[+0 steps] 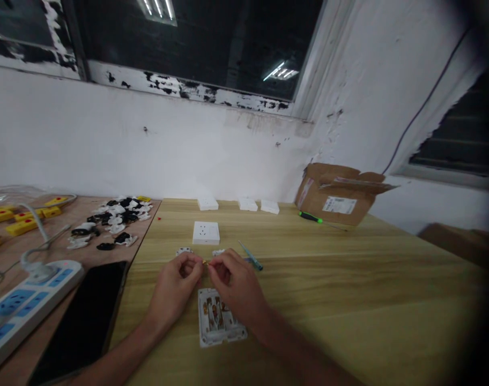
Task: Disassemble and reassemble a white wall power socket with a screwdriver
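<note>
Both hands meet above the wooden table, fingertips pinched around a tiny brass-coloured piece (205,262). My left hand (175,287) holds its left side, and my right hand (238,287) closes on it from the right. Below them lies an opened white socket housing (219,333) with brass contacts inside, partly covered by my right hand. Small white parts (184,251) show just behind my left fingers, and another white part (219,252) is partly hidden behind my right hand. A teal screwdriver (252,257) lies beyond my right hand.
A white socket (206,232) lies behind the hands, with several white pieces (247,204) near the wall. At right are a cardboard box (339,195) and a green-black screwdriver (310,217). At left are a phone (81,321), a power strip (31,305) and a black-and-white parts pile (121,212).
</note>
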Action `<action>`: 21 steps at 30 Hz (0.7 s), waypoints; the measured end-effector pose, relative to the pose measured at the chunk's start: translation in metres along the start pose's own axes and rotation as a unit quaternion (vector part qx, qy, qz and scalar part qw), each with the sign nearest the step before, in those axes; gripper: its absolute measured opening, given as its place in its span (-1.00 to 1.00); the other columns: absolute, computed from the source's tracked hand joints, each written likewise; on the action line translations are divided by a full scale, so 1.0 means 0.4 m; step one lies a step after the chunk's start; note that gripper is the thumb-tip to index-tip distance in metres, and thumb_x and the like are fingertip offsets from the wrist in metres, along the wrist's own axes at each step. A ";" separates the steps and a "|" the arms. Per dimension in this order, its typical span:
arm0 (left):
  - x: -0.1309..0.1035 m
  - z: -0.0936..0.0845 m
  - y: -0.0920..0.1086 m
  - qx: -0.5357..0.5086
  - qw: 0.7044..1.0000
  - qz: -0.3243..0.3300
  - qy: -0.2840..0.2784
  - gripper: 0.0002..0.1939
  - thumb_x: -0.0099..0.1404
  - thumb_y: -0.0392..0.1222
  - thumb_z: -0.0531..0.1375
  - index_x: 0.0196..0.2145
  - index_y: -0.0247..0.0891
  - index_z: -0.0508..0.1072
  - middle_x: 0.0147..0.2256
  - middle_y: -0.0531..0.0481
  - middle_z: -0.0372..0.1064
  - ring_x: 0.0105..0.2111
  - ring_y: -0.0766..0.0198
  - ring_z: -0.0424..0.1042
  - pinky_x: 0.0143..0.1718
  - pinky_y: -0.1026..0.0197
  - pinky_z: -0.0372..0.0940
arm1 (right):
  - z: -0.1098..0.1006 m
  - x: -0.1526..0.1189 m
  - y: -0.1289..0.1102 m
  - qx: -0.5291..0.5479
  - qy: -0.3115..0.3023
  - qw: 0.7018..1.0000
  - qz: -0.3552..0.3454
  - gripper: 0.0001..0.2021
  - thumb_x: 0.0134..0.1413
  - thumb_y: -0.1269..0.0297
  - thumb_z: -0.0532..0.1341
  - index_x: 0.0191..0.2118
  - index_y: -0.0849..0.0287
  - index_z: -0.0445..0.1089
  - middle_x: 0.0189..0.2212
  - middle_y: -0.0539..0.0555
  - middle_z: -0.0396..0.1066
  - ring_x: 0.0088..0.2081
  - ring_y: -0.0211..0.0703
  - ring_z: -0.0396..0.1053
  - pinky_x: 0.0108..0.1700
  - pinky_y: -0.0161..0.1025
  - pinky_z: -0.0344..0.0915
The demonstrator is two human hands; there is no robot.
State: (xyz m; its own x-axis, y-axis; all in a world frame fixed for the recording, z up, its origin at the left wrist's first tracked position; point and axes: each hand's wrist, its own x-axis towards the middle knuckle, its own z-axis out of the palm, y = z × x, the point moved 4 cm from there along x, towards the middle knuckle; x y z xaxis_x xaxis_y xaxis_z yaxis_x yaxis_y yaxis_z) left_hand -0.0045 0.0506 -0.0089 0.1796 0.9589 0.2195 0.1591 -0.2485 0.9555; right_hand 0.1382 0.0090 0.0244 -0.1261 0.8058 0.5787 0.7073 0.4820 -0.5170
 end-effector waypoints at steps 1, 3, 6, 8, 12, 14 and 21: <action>0.000 -0.001 0.001 0.006 1.000 0.005 0.005 -0.75 0.21 -0.03 0.22 -0.33 -0.30 0.50 -0.45 0.00 0.49 -0.46 0.22 0.45 -0.39 0.27 0.29 | 0.004 -0.001 -0.002 -0.003 0.003 1.000 0.001 -0.92 0.17 0.43 0.16 -0.32 0.15 0.38 -0.38 0.04 0.36 -0.32 -0.17 0.35 -0.33 -0.27 0.26; -0.002 -0.001 0.003 0.017 1.000 0.017 0.012 -0.76 0.22 -0.05 0.21 -0.33 -0.30 0.50 -0.43 -0.02 0.51 -0.44 0.20 0.47 -0.37 0.26 0.31 | 0.006 -0.003 -0.001 -0.006 0.001 1.000 0.002 -0.92 0.20 0.41 0.15 -0.31 0.15 0.38 -0.37 0.05 0.37 -0.32 -0.16 0.36 -0.33 -0.26 0.26; -0.005 -0.001 0.009 0.030 0.999 0.025 0.020 -0.78 0.25 -0.07 0.19 -0.33 -0.29 0.49 -0.41 -0.03 0.52 -0.40 0.19 0.49 -0.34 0.25 0.32 | 0.005 -0.004 0.003 -0.010 -0.007 1.000 0.008 -0.91 0.22 0.40 0.15 -0.29 0.16 0.40 -0.36 0.06 0.39 -0.31 -0.15 0.37 -0.32 -0.25 0.27; -0.007 0.000 0.013 0.038 0.999 0.028 0.021 -0.78 0.27 -0.07 0.18 -0.33 -0.29 0.49 -0.42 -0.03 0.51 -0.41 0.19 0.48 -0.34 0.25 0.32 | 0.005 -0.003 0.003 -0.015 -0.010 1.000 0.010 -0.91 0.21 0.40 0.16 -0.30 0.17 0.41 -0.36 0.07 0.39 -0.31 -0.14 0.37 -0.31 -0.24 0.27; -0.009 0.002 0.018 0.038 0.999 0.029 0.015 -0.77 0.27 -0.07 0.17 -0.32 -0.30 0.49 -0.44 -0.03 0.50 -0.44 0.20 0.47 -0.37 0.25 0.31 | 0.006 -0.002 -0.002 -0.026 -0.008 1.000 0.001 -0.90 0.21 0.41 0.16 -0.30 0.17 0.41 -0.36 0.07 0.40 -0.31 -0.13 0.37 -0.30 -0.23 0.29; -0.009 0.003 0.019 0.033 0.999 0.028 0.016 -0.77 0.27 -0.06 0.18 -0.32 -0.30 0.49 -0.44 -0.03 0.50 -0.45 0.21 0.46 -0.39 0.26 0.31 | 0.004 -0.002 -0.006 -0.040 -0.006 0.999 -0.010 -0.90 0.23 0.40 0.15 -0.30 0.17 0.40 -0.35 0.08 0.41 -0.30 -0.13 0.38 -0.29 -0.22 0.31; -0.010 0.003 0.017 0.011 0.999 0.024 0.019 -0.77 0.25 -0.06 0.19 -0.33 -0.31 0.48 -0.44 -0.01 0.48 -0.48 0.26 0.44 -0.41 0.29 0.30 | 0.005 -0.009 -0.032 -0.181 -0.029 0.978 -0.099 -0.84 0.30 0.43 0.08 -0.25 0.23 0.40 -0.31 0.15 0.43 -0.27 -0.08 0.39 -0.23 -0.15 0.36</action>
State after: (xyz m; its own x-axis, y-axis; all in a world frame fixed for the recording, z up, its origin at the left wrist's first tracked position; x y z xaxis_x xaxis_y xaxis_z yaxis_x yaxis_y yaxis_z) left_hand -0.0028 0.0448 -0.0035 0.1511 0.9502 0.2724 0.1724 -0.2967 0.9393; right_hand 0.1279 0.0006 0.0276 -0.3169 0.7319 0.6032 0.8635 0.4857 -0.1357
